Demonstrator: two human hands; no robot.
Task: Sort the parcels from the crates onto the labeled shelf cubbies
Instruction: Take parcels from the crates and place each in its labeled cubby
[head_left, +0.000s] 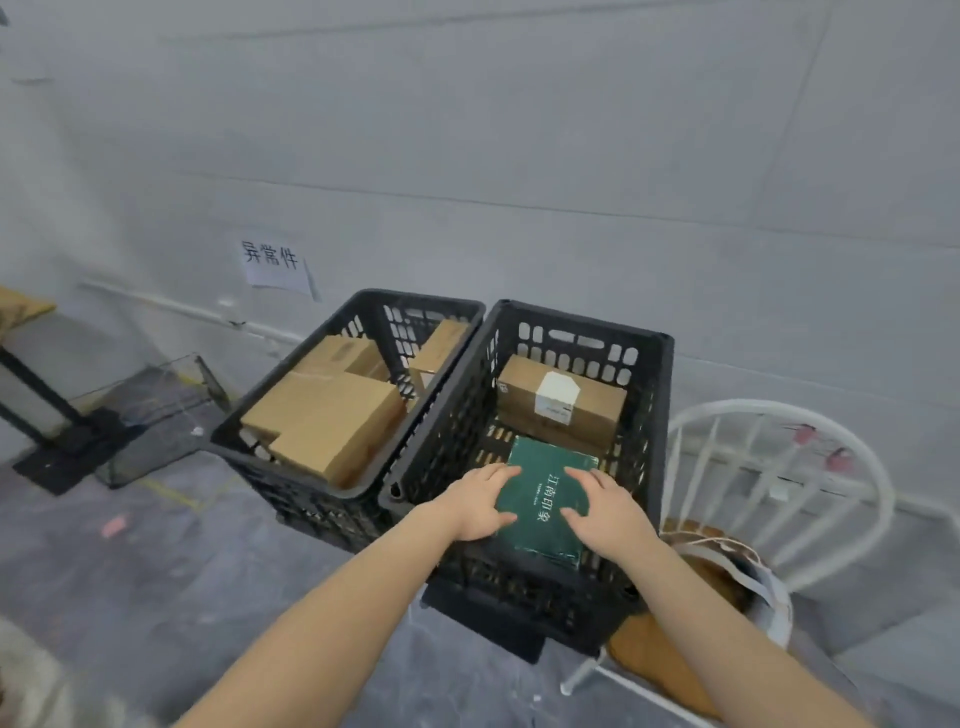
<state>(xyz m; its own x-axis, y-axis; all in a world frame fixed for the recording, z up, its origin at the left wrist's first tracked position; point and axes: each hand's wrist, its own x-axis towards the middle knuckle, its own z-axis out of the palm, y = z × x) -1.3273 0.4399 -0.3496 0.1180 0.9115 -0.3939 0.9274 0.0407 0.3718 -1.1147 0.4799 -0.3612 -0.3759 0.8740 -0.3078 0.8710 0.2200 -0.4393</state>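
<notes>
Reaching into the right crate, which stands edge to edge with the left crate, itself packed with brown cartons. No shelf cubbies in sight, so I'll have to turn with the load, and the white chair just beside the crate could catch an elbow.

The labelled brown box fills the far end; a careless lift may knock against it.

The green parcel lies at the near end of the right crate. My left hand and right hand rest on its top face, fingers spread and loose, wrapped round nothing yet.

The cover looks slick — a press from above alone would likely slip. My fingertips must get under the edges, and the crate walls leave little room.
</notes>
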